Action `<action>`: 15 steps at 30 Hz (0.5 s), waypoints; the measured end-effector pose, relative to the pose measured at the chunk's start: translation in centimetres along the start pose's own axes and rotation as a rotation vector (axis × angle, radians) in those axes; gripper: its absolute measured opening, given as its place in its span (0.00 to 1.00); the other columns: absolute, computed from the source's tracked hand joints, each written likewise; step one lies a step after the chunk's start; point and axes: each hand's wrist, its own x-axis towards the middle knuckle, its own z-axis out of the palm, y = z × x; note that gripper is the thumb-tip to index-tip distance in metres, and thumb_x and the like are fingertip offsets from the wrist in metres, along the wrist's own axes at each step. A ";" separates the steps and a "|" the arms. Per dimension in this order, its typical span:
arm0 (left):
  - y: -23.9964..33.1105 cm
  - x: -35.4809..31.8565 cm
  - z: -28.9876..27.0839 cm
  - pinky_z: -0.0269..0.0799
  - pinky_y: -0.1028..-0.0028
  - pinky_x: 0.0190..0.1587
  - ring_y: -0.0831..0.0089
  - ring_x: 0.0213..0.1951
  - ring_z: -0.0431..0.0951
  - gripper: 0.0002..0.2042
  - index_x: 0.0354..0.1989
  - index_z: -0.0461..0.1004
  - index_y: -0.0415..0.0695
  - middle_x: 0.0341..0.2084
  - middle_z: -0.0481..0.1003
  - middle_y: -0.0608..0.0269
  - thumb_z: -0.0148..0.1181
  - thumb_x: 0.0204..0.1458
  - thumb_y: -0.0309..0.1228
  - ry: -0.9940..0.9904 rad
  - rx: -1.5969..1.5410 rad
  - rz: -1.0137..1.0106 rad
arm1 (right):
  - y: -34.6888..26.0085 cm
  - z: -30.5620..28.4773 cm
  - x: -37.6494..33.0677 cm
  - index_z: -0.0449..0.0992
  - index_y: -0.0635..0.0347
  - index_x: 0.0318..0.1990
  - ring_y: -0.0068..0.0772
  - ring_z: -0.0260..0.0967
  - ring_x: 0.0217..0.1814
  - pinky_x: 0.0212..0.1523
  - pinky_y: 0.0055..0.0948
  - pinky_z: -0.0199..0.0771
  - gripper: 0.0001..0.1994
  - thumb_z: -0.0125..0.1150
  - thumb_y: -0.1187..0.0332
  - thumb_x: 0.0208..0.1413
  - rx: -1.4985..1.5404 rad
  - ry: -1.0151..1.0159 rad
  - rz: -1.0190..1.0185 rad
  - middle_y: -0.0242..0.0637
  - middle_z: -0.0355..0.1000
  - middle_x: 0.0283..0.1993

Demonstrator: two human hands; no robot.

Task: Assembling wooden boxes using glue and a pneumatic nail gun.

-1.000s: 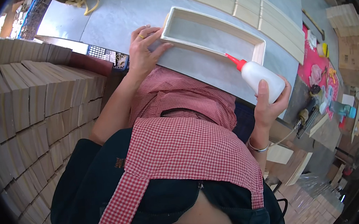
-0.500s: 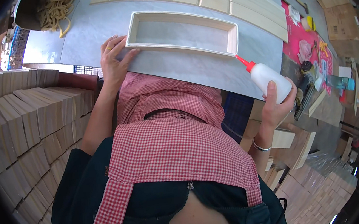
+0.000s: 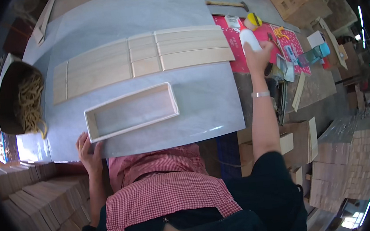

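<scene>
A long rectangular wooden frame [image 3: 135, 130] lies on the grey tabletop [image 3: 200, 91], a white line running along its upper edges. Its near left corner sits between the thumb and fingers of my left hand [image 3: 90, 152], which grips it there. My right arm stretches far out to the right. In that hand [image 3: 259, 57] is a white squeeze bottle [image 3: 249, 41] with a red nozzle, held nozzle pointing away from me above a red patterned sheet [image 3: 237, 59]. My fingers partly hide the bottle's lower end.
Flat wooden panels [image 3: 100, 63] lie in a row beyond the frame. A bin [image 3: 9, 96] of tan bands stands left. Near the bottle are a yellow tape roll [image 3: 253, 19], a hammer [image 3: 228, 4] and a teal bottle [image 3: 315, 54]. Wood stacks [image 3: 46, 204] fill the lower left.
My right hand has carried the squeeze bottle from the frame's near right corner out to the red sheet. The view has shifted, and the frame now sits at another angle, my left hand still at its corner.
</scene>
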 end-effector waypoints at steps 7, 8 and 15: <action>-1.5 -0.5 -0.5 0.65 0.60 0.65 0.55 0.61 0.70 0.19 0.55 0.79 0.41 0.58 0.73 0.57 0.66 0.53 0.27 -0.062 -0.060 -0.163 | 4.0 6.6 5.8 0.77 0.68 0.42 0.55 0.77 0.37 0.37 0.43 0.79 0.20 0.71 0.61 0.47 -0.380 -0.302 -0.047 0.51 0.78 0.37; -1.4 -0.2 -0.7 0.65 0.60 0.65 0.55 0.60 0.70 0.18 0.55 0.78 0.41 0.59 0.73 0.57 0.65 0.55 0.28 -0.046 -0.065 -0.231 | 3.6 6.1 5.7 0.78 0.67 0.44 0.53 0.77 0.38 0.39 0.43 0.78 0.20 0.69 0.62 0.48 -0.378 -0.323 -0.056 0.50 0.78 0.38; -0.7 0.5 -0.9 0.68 0.57 0.62 0.55 0.59 0.71 0.18 0.55 0.78 0.42 0.60 0.70 0.56 0.63 0.61 0.37 -0.088 -0.048 -0.334 | 3.3 -16.2 -5.1 0.78 0.64 0.43 0.50 0.74 0.43 0.47 0.41 0.74 0.14 0.65 0.64 0.52 -0.322 0.491 -0.060 0.47 0.76 0.41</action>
